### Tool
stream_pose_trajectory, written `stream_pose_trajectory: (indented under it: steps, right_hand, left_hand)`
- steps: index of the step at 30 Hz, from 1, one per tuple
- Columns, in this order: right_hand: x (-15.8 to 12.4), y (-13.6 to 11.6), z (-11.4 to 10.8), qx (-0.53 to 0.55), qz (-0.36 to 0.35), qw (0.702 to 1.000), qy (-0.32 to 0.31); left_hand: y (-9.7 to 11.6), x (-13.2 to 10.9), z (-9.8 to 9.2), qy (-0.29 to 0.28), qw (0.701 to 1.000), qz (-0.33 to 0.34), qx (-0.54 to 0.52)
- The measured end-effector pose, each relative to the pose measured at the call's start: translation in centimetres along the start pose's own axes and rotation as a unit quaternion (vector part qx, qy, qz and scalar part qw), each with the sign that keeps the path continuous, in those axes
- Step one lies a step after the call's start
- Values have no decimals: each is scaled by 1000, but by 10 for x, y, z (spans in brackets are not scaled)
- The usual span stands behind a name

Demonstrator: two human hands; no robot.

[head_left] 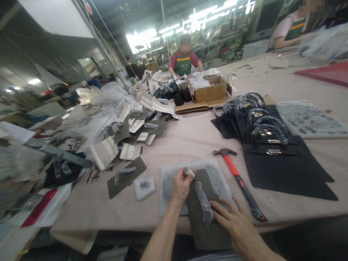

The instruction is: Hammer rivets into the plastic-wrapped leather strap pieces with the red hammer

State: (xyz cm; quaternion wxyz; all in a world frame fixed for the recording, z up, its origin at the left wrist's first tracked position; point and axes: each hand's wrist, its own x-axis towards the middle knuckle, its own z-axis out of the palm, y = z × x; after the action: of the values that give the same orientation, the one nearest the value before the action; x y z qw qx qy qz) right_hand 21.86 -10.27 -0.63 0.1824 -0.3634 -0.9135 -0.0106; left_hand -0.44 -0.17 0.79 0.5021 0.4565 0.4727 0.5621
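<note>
A dark olive-grey panel [194, 214] lies partly on a white slab [170, 174] and reaches past the table's front edge. Along its middle runs a strap wrapped in clear plastic [202, 203]. My left hand [181, 186] is closed round a short white cylindrical piece [189, 172] at the panel's upper left corner; what lies under it is hidden. My right hand [228, 215] rests on the panel's right side, fingers spread, the fingertips close to the wrapped strap. To the right lies a claw hammer [231, 165] with a red and black handle.
A small white block [145, 188] with dark bits sits left of the slab, beside another olive panel [126, 177]. Black panels with wrapped handles [272, 163] are stacked at right. Behind are piled pieces [136, 125], a cardboard box [210, 92] and a co-worker [185, 59].
</note>
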Motion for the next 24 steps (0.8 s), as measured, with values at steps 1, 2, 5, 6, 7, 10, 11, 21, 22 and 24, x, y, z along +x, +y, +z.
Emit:
stream_pose_trajectory:
  steps: [1, 2, 5, 6, 7, 10, 11, 21, 22, 24]
  right_hand:
    - [2, 1, -5, -1, 5, 1000, 6]
    - [4, 3, -9, -2, 19, 1000, 15]
    - [4, 22, -19, -16, 114, 991, 63]
    - [3, 32, -21, -29, 153, 985, 77]
    - [3, 42, -22, -46, 190, 977, 82]
    - [6, 69, -22, -82, 288, 954, 22]
    - [9, 75, -22, -82, 316, 945, -13]
    - [67, 96, -35, 90, 506, 843, -158]
    - [71, 101, -35, 126, 520, 831, -151]
    - [81, 109, -37, 193, 530, 814, -139]
  left_hand:
    - [-2, -1, -1, 3, 1000, -1, 5]
    - [-3, -2, -2, 6, 1000, -2, 14]
    - [-4, -4, -3, 12, 999, 0, 43]
    - [-4, -4, -3, 15, 999, 3, 49]
    - [-4, -3, -2, 19, 999, 6, 51]
    - [-6, -2, -1, 26, 999, 13, 44]
    - [-7, -2, -1, 26, 999, 13, 41]
    - [-13, 0, 0, 21, 998, 12, 56]
    - [-13, 1, 0, 18, 998, 15, 61]
    - [-12, 1, -1, 8, 996, 27, 82]
